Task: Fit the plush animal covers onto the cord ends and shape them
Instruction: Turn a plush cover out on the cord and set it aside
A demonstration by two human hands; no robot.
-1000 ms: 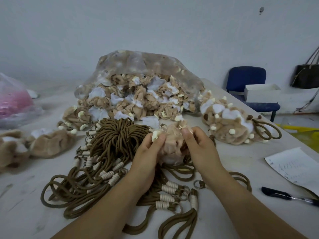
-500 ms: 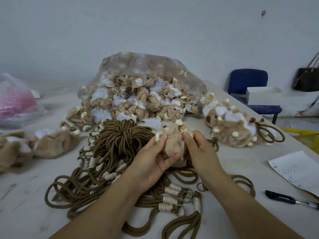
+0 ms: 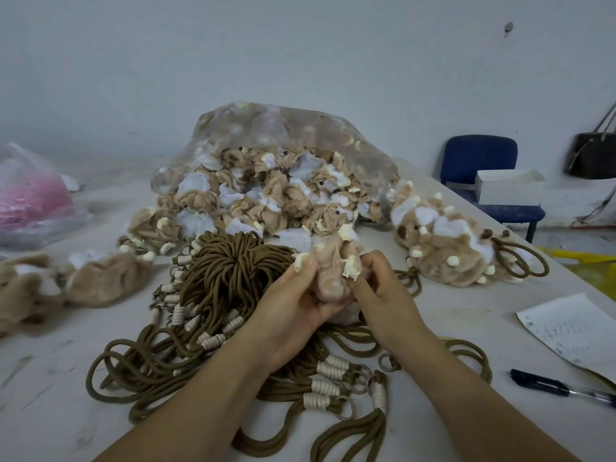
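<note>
While L hand (image 3: 290, 311) grips tan plush cover (image 3: 328, 261), R hand (image 3: 383, 291) pinches it above cords (image 3: 230, 271).

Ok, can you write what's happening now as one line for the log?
left hand: grips plush cover | right hand: pinches plush cover | brown cords: piled beneath hands | bag of covers: behind

Cords (image 3: 233, 295) block front (bare table (image 3: 466, 315) right).
</note>
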